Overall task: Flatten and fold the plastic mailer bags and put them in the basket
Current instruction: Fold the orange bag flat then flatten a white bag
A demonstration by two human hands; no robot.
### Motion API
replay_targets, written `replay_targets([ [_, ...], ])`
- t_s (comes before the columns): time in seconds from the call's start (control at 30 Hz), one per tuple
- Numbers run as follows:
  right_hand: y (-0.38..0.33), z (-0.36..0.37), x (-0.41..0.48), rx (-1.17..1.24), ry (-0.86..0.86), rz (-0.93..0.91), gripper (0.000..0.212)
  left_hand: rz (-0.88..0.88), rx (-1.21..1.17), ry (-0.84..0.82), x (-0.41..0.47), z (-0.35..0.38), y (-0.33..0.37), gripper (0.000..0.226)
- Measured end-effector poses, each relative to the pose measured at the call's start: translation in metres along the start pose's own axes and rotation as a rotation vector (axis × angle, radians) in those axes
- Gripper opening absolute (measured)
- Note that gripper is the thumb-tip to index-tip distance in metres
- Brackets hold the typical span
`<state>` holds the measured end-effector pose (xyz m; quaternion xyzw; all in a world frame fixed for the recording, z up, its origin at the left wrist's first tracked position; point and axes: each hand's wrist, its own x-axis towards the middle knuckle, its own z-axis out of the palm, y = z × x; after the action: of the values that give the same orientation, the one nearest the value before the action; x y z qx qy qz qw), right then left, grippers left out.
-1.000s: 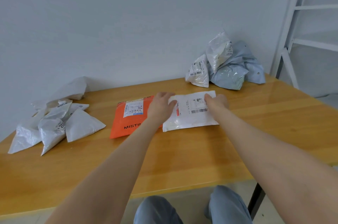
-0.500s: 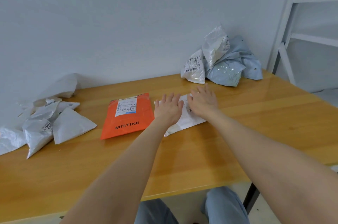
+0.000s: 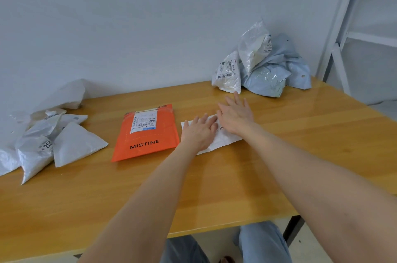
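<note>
Left hand (image 3: 198, 131): palm down, fingers straight and a little spread. It presses flat on the left part of the white mailer (image 3: 225, 139) and nothing is curled round or pinched.
Right hand (image 3: 236, 115): palm down, fingers straight and fanned, pointing away from the person. The heel of the palm lies on the mailer's right part, while the fingertips reach past its far edge over bare wood. Whether they touch the wood cannot be told. It grasps nothing.
Hands together: side by side, with the left fingertips just beside the thumb side of the right hand.
Arms: both forearms are bare and stretched forward, converging on the mailer.
White mailer: flat on the table (image 3: 214, 194) under both palms. Only its near right corner, a strip by the left wrist and a bit of barcode show.
Orange mailer (image 3: 146, 136): just left of the left hand, lying flat with its label up and the word MISTINE readable.
Folded white bags (image 3: 71, 146): well to the left of the left hand, in a loose heap.
Crumpled bags (image 3: 264, 67): beyond the right fingertips, white and pale blue, piled against the wall (image 3: 150, 26).
Shelf frame (image 3: 343, 26): white, far right of the right hand.
Knees (image 3: 264, 241): in blue jeans, below the table's near edge.
</note>
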<state>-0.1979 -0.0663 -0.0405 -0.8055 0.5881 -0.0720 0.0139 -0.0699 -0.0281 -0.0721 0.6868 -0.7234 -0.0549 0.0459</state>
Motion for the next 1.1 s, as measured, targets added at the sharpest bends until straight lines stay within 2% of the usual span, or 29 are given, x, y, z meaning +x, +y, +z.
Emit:
replay_targets([
  [0.3,0.006,0.024,-0.006,0.038,-0.149,-0.007,0.054,0.014,-0.052,0.019,0.005,0.004,-0.006,0.049],
  [0.93,0.008,0.034,0.000,0.084,-0.176,0.012,0.056,0.000,-0.013,0.018,0.007,0.004,-0.003,0.050],
  [1.1,0.008,0.032,0.001,0.081,-0.188,0.018,0.056,-0.011,-0.059,-0.050,0.009,-0.003,-0.003,0.050],
])
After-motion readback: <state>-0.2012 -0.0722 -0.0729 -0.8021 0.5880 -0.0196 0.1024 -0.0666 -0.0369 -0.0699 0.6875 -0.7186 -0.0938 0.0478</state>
